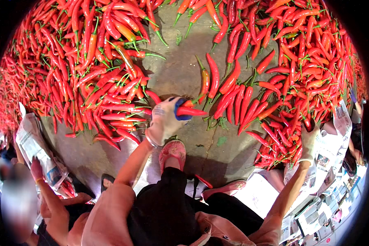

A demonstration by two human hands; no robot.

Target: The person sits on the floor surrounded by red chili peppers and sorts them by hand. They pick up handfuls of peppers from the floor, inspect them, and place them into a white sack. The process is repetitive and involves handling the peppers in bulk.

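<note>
My left hand (169, 118), in a pale work glove with a blue palm, is closed around a few red chili peppers (190, 112) above the concrete floor between two heaps. Over at the right, my right hand (309, 138), in a similar pale glove, is at the edge of the right heap of red chilies (292, 135), against newspaper sheets (329, 150). A red chili shows at its fingers; whether it grips this one is unclear. Loose chilies (230, 101) lie on the floor between my hands, several with green stems.
A large heap of chilies (70, 67) fills the left side. At the lower left a co-worker's gloved hand (36, 169) touches a newspaper-wrapped bundle (38, 144). Pink shoes (173, 152) stand on the concrete floor (184, 61). Other people are at the far right edge, beyond the newspapers.
</note>
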